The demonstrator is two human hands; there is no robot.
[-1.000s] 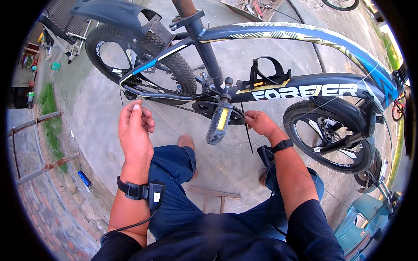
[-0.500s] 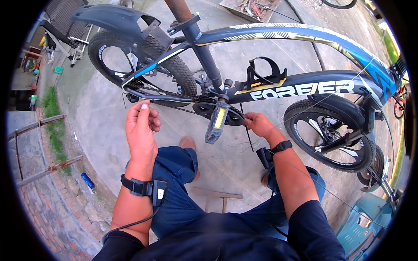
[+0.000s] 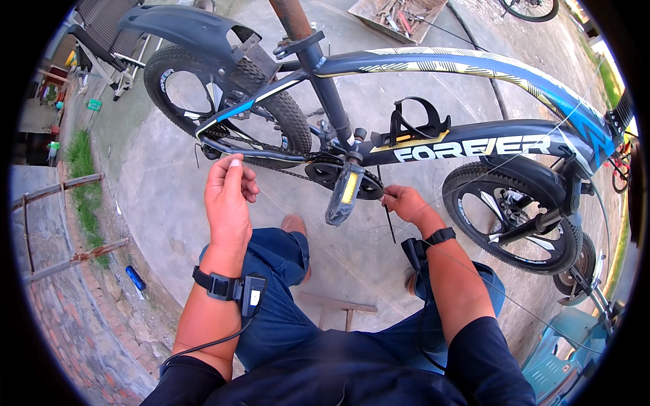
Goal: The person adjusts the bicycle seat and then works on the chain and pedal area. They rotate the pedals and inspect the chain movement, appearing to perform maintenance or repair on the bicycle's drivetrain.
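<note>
A dark bicycle with blue and yellow trim, its frame [image 3: 379,155] lying across my view, stands before me. My right hand [image 3: 406,203] pinches a thin black cable [image 3: 391,227] that hangs beside the chainring [image 3: 369,186]. Just left of that hand is the crank's pedal [image 3: 345,196], with a yellow reflector. My left hand [image 3: 229,193] is raised below the rear end of the chainstay, near the chain [image 3: 281,170]. Its thumb and forefinger press together while the other fingers curl; whatever they hold, if anything, is too small to make out.
Thin loose wires [image 3: 501,281] arc across the right side. The front wheel [image 3: 514,216] is turned beyond my right arm. A tray of tools [image 3: 399,20] lies at the far side, a folding chair [image 3: 112,40] at far left. A blue can-like object [image 3: 135,278] lies left.
The bicycle's rear and middle appear slightly lower and further right in view. Both hands have shifted a little rightward with it; their grips look the same.
</note>
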